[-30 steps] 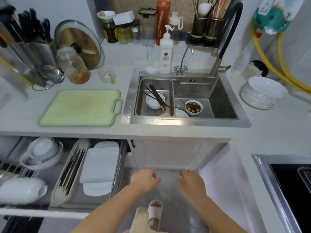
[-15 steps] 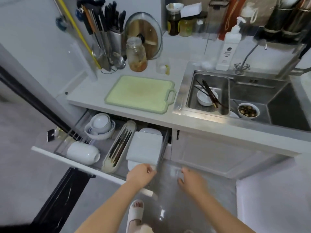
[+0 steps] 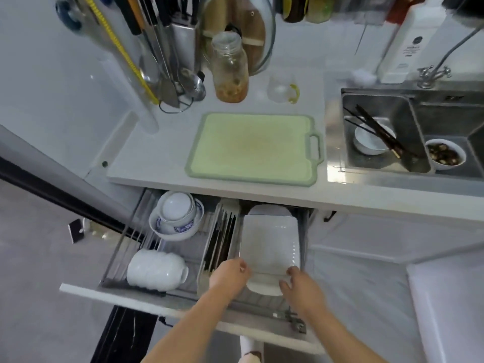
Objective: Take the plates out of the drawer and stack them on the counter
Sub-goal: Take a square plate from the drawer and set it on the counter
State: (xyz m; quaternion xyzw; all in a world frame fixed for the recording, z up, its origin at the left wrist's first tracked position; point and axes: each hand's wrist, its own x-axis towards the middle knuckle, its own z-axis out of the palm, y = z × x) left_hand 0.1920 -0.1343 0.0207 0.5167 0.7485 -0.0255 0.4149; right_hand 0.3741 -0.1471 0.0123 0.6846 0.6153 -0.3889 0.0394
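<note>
The open drawer (image 3: 125, 297) under the counter (image 3: 157, 163) holds a square white plate (image 3: 269, 242) lying on top of rounded white plates (image 3: 264, 288), whose edges show in front and behind. My left hand (image 3: 229, 275) grips the square plate's near left corner, fingers curled. My right hand (image 3: 300, 284) grips its near right corner, thumb on the rim. The plate still lies in the drawer's right compartment.
Left of the plates are a chopstick tray (image 3: 220, 239), nested bowls (image 3: 175, 216) and a stack of white bowls on its side (image 3: 157, 268). A green cutting board (image 3: 251, 145) lies on the counter above. The sink (image 3: 337, 142) with dishes is to the right, and a jar (image 3: 230, 69) and utensils stand behind.
The view swung left and down toward the drawer. Both hands moved forward from in front of the cabinet onto the near edge of the square plate.
</note>
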